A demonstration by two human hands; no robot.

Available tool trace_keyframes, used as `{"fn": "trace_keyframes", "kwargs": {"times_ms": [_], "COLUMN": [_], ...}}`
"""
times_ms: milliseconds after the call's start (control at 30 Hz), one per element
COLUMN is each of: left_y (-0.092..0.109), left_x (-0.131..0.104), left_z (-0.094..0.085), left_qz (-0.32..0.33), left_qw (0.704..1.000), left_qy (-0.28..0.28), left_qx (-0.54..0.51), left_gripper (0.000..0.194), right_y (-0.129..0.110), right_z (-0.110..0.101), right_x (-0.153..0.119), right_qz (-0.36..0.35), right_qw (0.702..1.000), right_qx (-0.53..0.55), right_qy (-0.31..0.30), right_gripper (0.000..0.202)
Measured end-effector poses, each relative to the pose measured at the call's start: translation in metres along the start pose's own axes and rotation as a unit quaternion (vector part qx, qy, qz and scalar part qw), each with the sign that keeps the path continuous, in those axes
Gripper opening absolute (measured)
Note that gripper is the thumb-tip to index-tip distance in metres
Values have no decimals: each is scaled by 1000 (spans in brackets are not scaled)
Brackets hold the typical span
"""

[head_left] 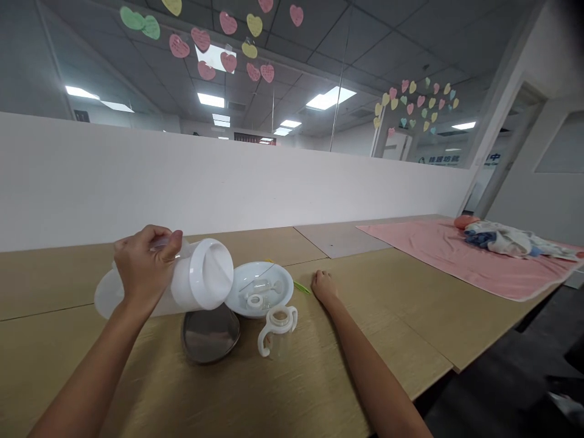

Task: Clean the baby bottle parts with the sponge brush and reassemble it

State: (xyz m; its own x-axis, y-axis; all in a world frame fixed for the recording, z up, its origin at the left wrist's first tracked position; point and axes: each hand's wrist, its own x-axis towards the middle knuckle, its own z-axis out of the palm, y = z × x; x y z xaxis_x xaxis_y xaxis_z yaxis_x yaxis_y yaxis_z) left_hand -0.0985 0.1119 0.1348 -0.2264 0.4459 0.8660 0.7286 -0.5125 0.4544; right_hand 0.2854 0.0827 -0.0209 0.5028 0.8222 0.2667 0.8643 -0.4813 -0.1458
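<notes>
My left hand (148, 261) is wrapped round the handle of a translucent water jug (207, 277) with a white top. The jug is tipped onto its side above the table, its white end facing right towards a white bowl (287, 292). In the bowl lie clear bottle parts and a small white ring (254, 301). A clear baby bottle (279, 340) with a white two-handled collar stands open in front of the bowl. My right hand (323, 286) rests on the table right of the bowl, its fingers curled in and holding nothing visible.
A dark grey rounded dish or lid (210, 334) lies below the jug. Something thin and green (301, 288) sticks out beside the bowl. Farther right, a pink cloth (438, 255) covers the table, with crumpled clothes (506, 237) on it. A white wall (228, 188) runs behind.
</notes>
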Motion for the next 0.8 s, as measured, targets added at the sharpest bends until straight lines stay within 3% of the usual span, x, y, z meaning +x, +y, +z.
{"fn": "trace_keyframes", "kwargs": {"times_ms": [300, 500, 800], "left_y": [11, 15, 21], "left_x": [-5, -6, -12], "left_z": [-2, -6, 2], "left_qz": [25, 40, 67], "left_qw": [999, 998, 995], "left_qy": [-2, 31, 27], "left_qx": [-39, -49, -64], "left_gripper": [31, 32, 32], "right_y": [1, 1, 1], "right_z": [2, 2, 5], "right_x": [1, 2, 4], "right_qz": [-5, -6, -1], "right_qw": [1000, 1000, 1000], "right_qx": [-10, -9, -13], "right_qy": [1, 1, -3], "right_gripper": [35, 33, 34]}}
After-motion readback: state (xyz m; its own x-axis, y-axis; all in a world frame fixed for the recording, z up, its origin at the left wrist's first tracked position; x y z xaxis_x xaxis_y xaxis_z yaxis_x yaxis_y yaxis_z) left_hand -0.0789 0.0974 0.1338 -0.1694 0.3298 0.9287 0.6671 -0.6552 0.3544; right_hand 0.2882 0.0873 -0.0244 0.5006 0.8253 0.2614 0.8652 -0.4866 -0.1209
